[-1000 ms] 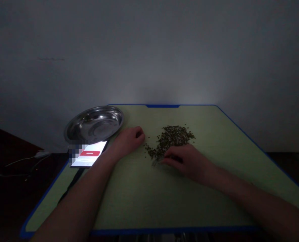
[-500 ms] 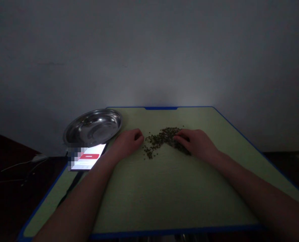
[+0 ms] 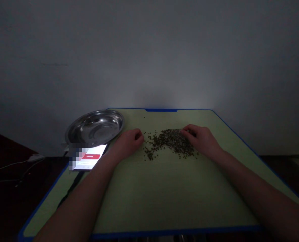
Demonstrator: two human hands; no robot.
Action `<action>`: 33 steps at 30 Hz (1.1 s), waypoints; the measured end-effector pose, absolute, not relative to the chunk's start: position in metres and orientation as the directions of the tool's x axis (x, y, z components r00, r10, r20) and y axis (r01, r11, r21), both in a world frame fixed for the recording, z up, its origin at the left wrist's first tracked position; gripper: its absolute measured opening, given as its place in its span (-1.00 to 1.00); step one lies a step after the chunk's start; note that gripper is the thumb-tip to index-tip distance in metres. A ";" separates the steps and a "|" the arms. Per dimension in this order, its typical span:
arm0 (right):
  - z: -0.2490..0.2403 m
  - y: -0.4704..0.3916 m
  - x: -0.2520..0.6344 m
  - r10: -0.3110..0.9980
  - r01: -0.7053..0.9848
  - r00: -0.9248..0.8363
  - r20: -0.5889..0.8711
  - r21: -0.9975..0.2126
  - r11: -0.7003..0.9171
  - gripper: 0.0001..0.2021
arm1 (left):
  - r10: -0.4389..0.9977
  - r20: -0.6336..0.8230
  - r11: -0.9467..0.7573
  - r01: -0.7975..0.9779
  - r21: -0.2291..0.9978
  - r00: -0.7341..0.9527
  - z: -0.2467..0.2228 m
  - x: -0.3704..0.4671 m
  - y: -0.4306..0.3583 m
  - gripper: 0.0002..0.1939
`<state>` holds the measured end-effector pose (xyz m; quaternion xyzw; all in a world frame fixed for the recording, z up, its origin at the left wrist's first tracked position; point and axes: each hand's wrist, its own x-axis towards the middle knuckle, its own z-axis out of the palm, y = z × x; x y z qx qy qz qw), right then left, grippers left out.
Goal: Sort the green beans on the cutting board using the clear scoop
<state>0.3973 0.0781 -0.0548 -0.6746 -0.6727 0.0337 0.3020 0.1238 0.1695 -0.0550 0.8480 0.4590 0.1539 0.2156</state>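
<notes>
Small dark grains (image 3: 176, 139) lie spread in an arc on the light green table (image 3: 152, 198), with loose ones scattered at the left end. My left hand (image 3: 131, 142) rests just left of them, its fingers curled together; whatever it may hold is hidden. At the right end of the grains is my right hand (image 3: 198, 137), thumb and fingertips pinched together at the upper right edge of the pile. Anything between those fingertips is too small to make out.
A shiny metal bowl (image 3: 96, 129) stands at the table's back left. A lit phone (image 3: 90, 159) lies in front of it, beside my left forearm. White cables (image 3: 18, 163) run off to the left. A grey wall (image 3: 159, 53) rises behind the table.
My right hand has moved a little right and away from me, uncovering more grains, which are spread wider at the right. My left hand has stayed almost still.
</notes>
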 end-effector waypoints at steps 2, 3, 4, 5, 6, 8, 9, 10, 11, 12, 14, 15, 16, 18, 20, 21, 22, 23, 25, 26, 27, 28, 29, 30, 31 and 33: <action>-0.043 0.087 0.396 0.918 0.866 0.103 0.384 -0.488 0.107 -0.71 | 0.845 0.076 -0.488 0.704 0.515 0.530 -0.055 0.124 0.169 -0.77; -0.035 0.095 0.394 0.913 0.870 0.101 0.394 -0.480 0.111 -0.71 | 0.844 0.083 -0.491 0.699 0.520 0.531 -0.055 0.124 0.168 -0.78; -0.027 0.106 0.392 0.912 0.881 0.091 0.401 -0.459 0.114 -0.70 | 0.843 0.089 -0.492 0.694 0.526 0.530 -0.055 0.124 0.168 -0.78; -0.020 0.119 0.389 0.916 0.915 0.058 0.398 -0.389 0.111 -0.69 | 0.845 0.092 -0.489 0.692 0.531 0.527 -0.054 0.124 0.167 -0.79; -0.013 0.133 0.385 0.924 0.950 0.029 0.381 -0.297 0.093 -0.68 | 0.849 0.097 -0.485 0.693 0.533 0.520 -0.054 0.124 0.167 -0.79; -0.004 0.165 0.373 0.927 0.969 0.008 0.375 -0.233 0.086 -0.71 | 0.856 0.102 -0.478 0.701 0.530 0.507 -0.053 0.123 0.165 -0.81; -0.002 0.180 0.365 0.928 0.975 0.004 0.372 -0.208 0.080 -0.72 | 0.857 0.102 -0.478 0.703 0.527 0.506 -0.053 0.123 0.165 -0.82; -0.002 0.195 0.355 0.931 0.981 -0.006 0.365 -0.181 0.077 -0.73 | 0.857 0.099 -0.476 0.704 0.527 0.505 -0.052 0.123 0.164 -0.82; -0.004 0.209 0.345 0.935 0.985 -0.018 0.355 -0.152 0.076 -0.73 | 0.859 0.083 -0.469 0.710 0.526 0.506 -0.051 0.122 0.163 -0.82; -0.006 0.221 0.335 0.940 0.989 -0.033 0.340 -0.123 0.080 -0.72 | 0.859 0.066 -0.463 0.714 0.526 0.508 -0.049 0.122 0.161 -0.82; -0.013 0.240 0.315 0.950 0.992 -0.083 0.301 -0.071 0.109 -0.72 | 0.861 0.055 -0.459 0.726 0.512 0.506 -0.046 0.121 0.159 -0.82; -0.017 0.248 0.307 0.953 0.990 -0.112 0.283 -0.047 0.130 -0.74 | 0.863 0.054 -0.458 0.735 0.500 0.502 -0.045 0.121 0.158 -0.82; -0.020 0.255 0.299 0.953 0.988 -0.141 0.267 -0.024 0.153 -0.74 | 0.866 0.054 -0.457 0.742 0.490 0.497 -0.043 0.121 0.157 -0.82; -0.027 0.265 0.288 0.952 0.980 -0.195 0.237 0.013 0.197 -0.69 | 0.871 0.054 -0.452 0.754 0.477 0.487 -0.040 0.121 0.154 -0.83; -0.032 0.270 0.281 0.949 0.971 -0.240 0.205 0.037 0.238 -0.67 | 0.880 0.071 -0.444 0.761 0.472 0.470 -0.037 0.122 0.153 -0.85; -0.034 0.271 0.280 0.946 0.965 -0.261 0.189 0.045 0.258 -0.67 | 0.884 0.090 -0.442 0.760 0.477 0.458 -0.036 0.123 0.152 -0.84; -0.036 0.270 0.279 0.943 0.959 -0.284 0.173 0.050 0.280 -0.67 | 0.888 0.113 -0.441 0.753 0.488 0.446 -0.035 0.123 0.151 -0.84; -0.037 0.267 0.279 0.938 0.951 -0.310 0.158 0.053 0.306 -0.67 | 0.890 0.139 -0.442 0.742 0.504 0.435 -0.035 0.124 0.151 -0.83; -0.039 0.257 0.281 0.920 0.930 -0.367 0.134 0.054 0.363 -0.69 | 0.888 0.197 -0.452 0.709 0.542 0.415 -0.034 0.125 0.150 -0.82; -0.039 0.250 0.282 0.909 0.918 -0.397 0.126 0.052 0.393 -0.72 | 0.885 0.224 -0.459 0.691 0.558 0.407 -0.034 0.125 0.150 -0.81; -0.039 0.241 0.284 0.897 0.905 -0.426 0.121 0.049 0.423 -0.76 | 0.880 0.253 -0.470 0.672 0.572 0.401 -0.034 0.125 0.149 -0.81; -0.039 0.232 0.287 0.884 0.892 -0.452 0.118 0.045 0.450 -0.80 | 0.874 0.284 -0.485 0.652 0.584 0.396 -0.034 0.126 0.149 -0.80; -0.038 0.221 0.289 0.872 0.880 -0.475 0.119 0.041 0.473 -0.80 | 0.866 0.313 -0.499 0.632 0.593 0.391 -0.035 0.126 0.148 -0.79; -0.038 0.211 0.292 0.861 0.868 -0.495 0.120 0.036 0.494 -0.79 | 0.858 0.340 -0.512 0.614 0.601 0.384 -0.035 0.126 0.148 -0.79; -0.037 0.200 0.294 0.851 0.859 -0.511 0.122 0.032 0.512 -0.78 | 0.852 0.364 -0.523 0.599 0.607 0.376 -0.036 0.126 0.147 -0.78; -0.037 0.180 0.299 0.831 0.839 -0.542 0.124 0.023 0.544 -0.78 | 0.839 0.414 -0.543 0.575 0.612 0.352 -0.038 0.126 0.147 -0.78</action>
